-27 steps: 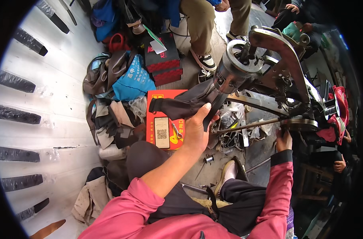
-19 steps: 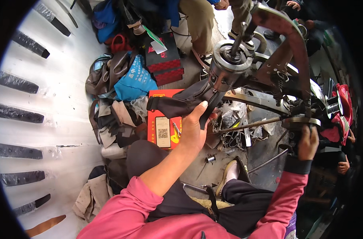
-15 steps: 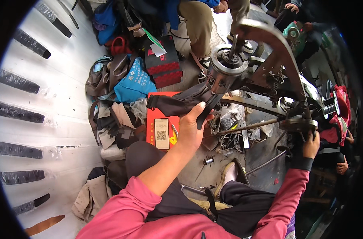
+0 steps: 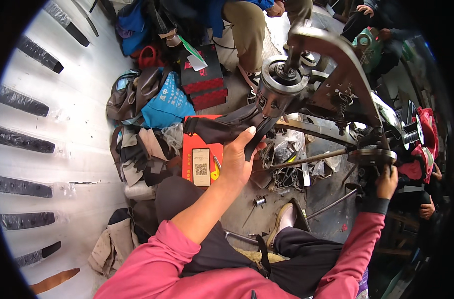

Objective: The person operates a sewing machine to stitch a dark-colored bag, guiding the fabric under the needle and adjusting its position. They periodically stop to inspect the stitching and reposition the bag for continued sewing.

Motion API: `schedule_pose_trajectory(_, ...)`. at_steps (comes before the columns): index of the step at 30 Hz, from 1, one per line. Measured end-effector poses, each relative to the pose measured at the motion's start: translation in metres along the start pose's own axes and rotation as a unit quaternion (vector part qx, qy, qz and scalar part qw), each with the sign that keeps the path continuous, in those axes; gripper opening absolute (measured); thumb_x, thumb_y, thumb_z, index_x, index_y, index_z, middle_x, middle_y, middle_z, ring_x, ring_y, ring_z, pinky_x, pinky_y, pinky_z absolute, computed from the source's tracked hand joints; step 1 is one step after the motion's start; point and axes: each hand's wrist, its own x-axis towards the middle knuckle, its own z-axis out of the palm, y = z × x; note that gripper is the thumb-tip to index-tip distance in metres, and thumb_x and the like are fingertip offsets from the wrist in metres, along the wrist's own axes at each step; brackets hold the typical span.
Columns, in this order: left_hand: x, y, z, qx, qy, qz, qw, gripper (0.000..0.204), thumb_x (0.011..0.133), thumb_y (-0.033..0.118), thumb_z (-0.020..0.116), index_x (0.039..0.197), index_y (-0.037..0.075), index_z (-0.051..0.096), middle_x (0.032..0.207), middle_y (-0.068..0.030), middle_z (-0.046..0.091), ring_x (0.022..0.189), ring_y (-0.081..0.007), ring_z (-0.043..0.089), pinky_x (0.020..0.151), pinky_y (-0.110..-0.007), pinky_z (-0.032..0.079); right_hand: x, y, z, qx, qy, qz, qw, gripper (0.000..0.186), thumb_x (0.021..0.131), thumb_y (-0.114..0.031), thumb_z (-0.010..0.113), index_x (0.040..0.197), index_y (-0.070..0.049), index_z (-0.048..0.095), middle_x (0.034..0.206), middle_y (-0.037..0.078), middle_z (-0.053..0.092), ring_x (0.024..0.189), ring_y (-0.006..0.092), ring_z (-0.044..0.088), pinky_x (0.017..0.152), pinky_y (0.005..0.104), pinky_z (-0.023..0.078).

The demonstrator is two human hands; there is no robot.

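Note:
My left hand (image 4: 238, 158) grips a black fabric piece (image 4: 218, 130), thumb on top, beneath the round metal head (image 4: 282, 82) of a hand-cranked sewing machine (image 4: 349, 60). The fabric runs up to the bottom of that head, where the needle's spot is hidden. Over to the right, my right hand (image 4: 386, 183) has its fingers curled at the near rim of the machine's handwheel (image 4: 371, 156). Part of that grip is out of sight under the wheel.
Under the fabric lies a red box (image 4: 188, 149) with a phone (image 4: 201, 167) on it. Scissors (image 4: 287, 177) and loose tools lie below the machine. A metal bobbin (image 4: 259, 201) is on the floor. Bags (image 4: 168, 102) and black boxes (image 4: 204, 77) stand behind. Other people sit nearby.
The machine's upper arm has shifted slightly left and down in view. My right hand sits a little lower at the wheel. My left hand keeps its hold on the fabric.

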Motion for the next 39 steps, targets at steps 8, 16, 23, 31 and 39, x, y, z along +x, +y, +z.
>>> schedule_pose_trajectory(8,0.002,-0.003,-0.004,-0.001,-0.002,0.002,1.0,0.021,0.09,0.018,0.073,0.104,0.004,0.068,0.102,-0.0079,0.069,0.098,-0.021,0.065,0.092,-0.041,0.051,-0.062,-0.023,0.082,0.193,-0.205,0.058,0.958,0.027,0.1,-0.028,0.066,0.108,-0.003,0.06,0.062,0.001,0.054,0.048,0.0126,0.054,0.047,0.027,0.044)
schedule_pose_trajectory(16,0.003,-0.001,0.002,-0.007,-0.001,0.002,1.0,0.023,0.091,0.017,0.073,0.106,0.0,0.069,0.101,-0.0085,0.071,0.093,-0.019,0.067,0.084,-0.036,0.054,-0.009,0.044,0.047,0.025,0.0,-0.007,1.0,0.012,0.103,-0.016,0.056,0.111,-0.008,0.061,0.065,-0.003,0.05,0.052,0.0071,0.044,0.048,0.0247,0.038)
schedule_pose_trajectory(23,0.005,0.0,-0.002,0.006,-0.012,-0.003,1.0,0.02,0.09,0.019,0.074,0.102,0.005,0.068,0.1,-0.0069,0.07,0.098,-0.0207,0.066,0.094,-0.041,0.05,-0.049,-0.033,0.054,0.144,-0.127,-0.012,0.981,0.022,0.102,-0.026,0.062,0.107,-0.005,0.061,0.064,-0.001,0.054,0.05,0.0093,0.051,0.047,0.0239,0.04)
schedule_pose_trajectory(31,0.007,0.001,0.002,0.003,-0.016,-0.007,1.0,0.02,0.089,0.019,0.074,0.103,0.006,0.068,0.1,-0.0064,0.07,0.098,-0.0205,0.066,0.094,-0.042,0.05,-0.022,0.043,0.068,-0.018,-0.105,-0.007,0.994,0.018,0.101,-0.022,0.061,0.111,-0.007,0.06,0.063,0.0,0.054,0.049,0.0114,0.052,0.046,0.0272,0.042)
schedule_pose_trajectory(39,0.01,0.0,-0.001,0.017,-0.022,-0.012,1.0,0.019,0.089,0.019,0.075,0.101,0.007,0.069,0.101,-0.0058,0.07,0.098,-0.0202,0.065,0.093,-0.042,0.049,-0.016,-0.034,0.01,0.065,-0.027,-0.053,0.996,0.019,0.103,-0.027,0.061,0.096,-0.009,0.06,0.065,-0.004,0.052,0.054,0.0059,0.05,0.047,0.0231,0.037)
